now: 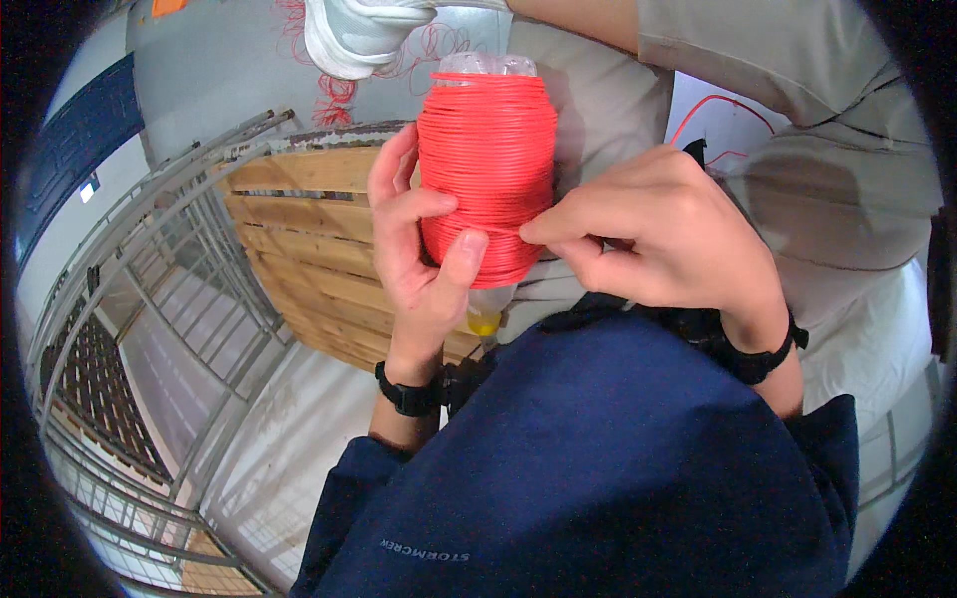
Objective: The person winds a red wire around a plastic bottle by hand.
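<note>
A clear plastic bottle (488, 64) is wound with tight turns of thin red cord (488, 149), which hide most of its body. Its base points away from me, and the narrow end with a yellow cap (483, 322) is toward my body. My left hand (419, 234) wraps the wound bottle from the left, thumb and fingertips pressing on the lower turns. Against the right side of the winding, my right hand (658, 234) has thumb and forefinger pinched together on the cord. Several turns near those fingertips cross at a slant.
Loose red cord (336, 100) lies tangled on the grey floor (219, 60) beside a white shoe (349, 35). A loop of red cord (723, 100) shows at right, near my bent leg. Wooden slats (309, 214) and a grey metal frame (189, 299) stand to the left.
</note>
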A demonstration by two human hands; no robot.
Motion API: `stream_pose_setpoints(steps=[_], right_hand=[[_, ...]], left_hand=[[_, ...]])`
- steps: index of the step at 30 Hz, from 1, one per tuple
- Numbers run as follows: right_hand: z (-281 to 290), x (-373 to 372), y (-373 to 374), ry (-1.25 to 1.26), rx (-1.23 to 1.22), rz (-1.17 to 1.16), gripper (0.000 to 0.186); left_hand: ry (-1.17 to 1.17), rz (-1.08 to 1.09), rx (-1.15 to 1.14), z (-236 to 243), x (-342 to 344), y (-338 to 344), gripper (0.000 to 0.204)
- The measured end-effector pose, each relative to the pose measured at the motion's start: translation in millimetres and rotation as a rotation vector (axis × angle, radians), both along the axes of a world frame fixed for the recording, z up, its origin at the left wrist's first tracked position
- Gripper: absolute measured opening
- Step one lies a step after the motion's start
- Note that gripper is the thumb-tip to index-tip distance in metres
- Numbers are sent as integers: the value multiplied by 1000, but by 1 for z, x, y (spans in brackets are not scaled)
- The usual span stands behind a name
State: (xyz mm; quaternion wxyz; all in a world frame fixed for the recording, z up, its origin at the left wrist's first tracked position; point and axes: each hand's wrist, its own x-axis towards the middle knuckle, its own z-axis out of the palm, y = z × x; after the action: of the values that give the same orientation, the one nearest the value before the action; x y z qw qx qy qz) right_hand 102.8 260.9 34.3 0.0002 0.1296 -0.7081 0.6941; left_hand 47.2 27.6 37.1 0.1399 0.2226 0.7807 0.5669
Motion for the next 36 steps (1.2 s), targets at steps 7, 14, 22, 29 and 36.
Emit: stream_pose_setpoints(steps=[7, 14, 22, 29, 36], right_hand=[[-2, 2, -3, 9, 3, -50, 9], [-3, 3, -5, -22, 67, -64, 13], [-2, 2, -6, 5, 52, -64, 15], [-4, 0, -3, -39, 96, -55, 16], [-8, -2, -5, -27, 68, -48, 15]], left_hand=[[-123, -46, 31, 15, -3, 3, 20], [-260, -17, 14, 31, -7, 8, 19], [-360, 79, -34, 42, -7, 16, 16], [-301, 59, -74, 29, -2, 16, 31], [-489, 211, 14, 35, 4, 27, 57]])
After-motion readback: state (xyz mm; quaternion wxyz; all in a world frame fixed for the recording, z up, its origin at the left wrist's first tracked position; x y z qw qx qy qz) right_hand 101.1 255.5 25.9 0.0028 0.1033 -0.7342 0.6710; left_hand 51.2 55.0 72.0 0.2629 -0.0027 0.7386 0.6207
